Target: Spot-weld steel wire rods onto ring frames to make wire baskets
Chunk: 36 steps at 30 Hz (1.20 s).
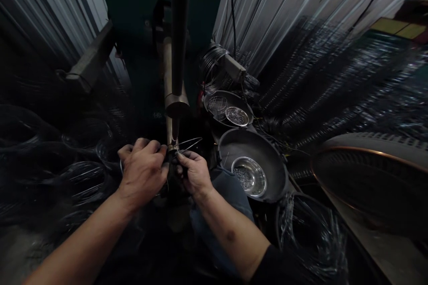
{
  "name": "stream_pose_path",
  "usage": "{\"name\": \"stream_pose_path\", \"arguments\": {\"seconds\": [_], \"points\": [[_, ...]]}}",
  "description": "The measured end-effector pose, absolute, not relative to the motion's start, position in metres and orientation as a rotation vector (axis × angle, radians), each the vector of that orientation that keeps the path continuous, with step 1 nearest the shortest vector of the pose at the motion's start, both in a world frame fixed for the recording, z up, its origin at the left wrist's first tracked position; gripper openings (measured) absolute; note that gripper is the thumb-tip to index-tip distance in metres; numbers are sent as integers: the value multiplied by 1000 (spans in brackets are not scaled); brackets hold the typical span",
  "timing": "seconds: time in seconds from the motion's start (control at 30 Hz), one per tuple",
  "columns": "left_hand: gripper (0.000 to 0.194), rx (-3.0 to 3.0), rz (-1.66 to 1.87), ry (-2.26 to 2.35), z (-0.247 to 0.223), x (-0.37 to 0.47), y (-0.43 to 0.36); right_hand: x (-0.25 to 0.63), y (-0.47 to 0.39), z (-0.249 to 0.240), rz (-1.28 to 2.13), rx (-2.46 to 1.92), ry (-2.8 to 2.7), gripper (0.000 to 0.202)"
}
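Observation:
My left hand [143,167] is closed, fingers curled down beside the lower tip of a machine's metal rod [173,129]. A thin metal wire piece [190,142] with a pointed bend runs from that tip out to the right. A short pale edge shows at the outer side of my left hand, seemingly part of the same wire frame. My right hand [195,171] is closed in a pinch at the wire by the tip, thumb uppermost. What lies between its fingertips is too small to make out. The lower contact point is mostly hidden behind both hands.
A dark green machine [133,18] stands ahead. To the right, a black pan [277,160] holds a steel bowl [261,182] of small metal pieces; another dark pan [209,95] sits behind it. Wire coils [214,60] and wire bundles [310,236] lie nearby. A round, copper-rimmed fan-like object [368,151] stands farther right.

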<state>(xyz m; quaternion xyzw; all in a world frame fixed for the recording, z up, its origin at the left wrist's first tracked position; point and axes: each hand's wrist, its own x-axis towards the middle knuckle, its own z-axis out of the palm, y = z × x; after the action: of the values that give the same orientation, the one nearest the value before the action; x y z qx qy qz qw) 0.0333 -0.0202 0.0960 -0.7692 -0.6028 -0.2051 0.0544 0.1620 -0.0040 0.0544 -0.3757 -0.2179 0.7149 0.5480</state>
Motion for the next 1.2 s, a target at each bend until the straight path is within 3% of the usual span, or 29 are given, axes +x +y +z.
{"name": "stream_pose_path", "arguments": {"seconds": [0.43,0.97,1.2], "points": [[15,-2454,-491,-1858,112,29,7,160,11,69,1697,-934,-457,22],[30,-2451,-279,-2025,129,28,17,158,-25,48,1698,-1073,-623,30],[27,-2389,-203,-2078,131,26,23,156,-38,36,1677,-1146,-667,31]]}}
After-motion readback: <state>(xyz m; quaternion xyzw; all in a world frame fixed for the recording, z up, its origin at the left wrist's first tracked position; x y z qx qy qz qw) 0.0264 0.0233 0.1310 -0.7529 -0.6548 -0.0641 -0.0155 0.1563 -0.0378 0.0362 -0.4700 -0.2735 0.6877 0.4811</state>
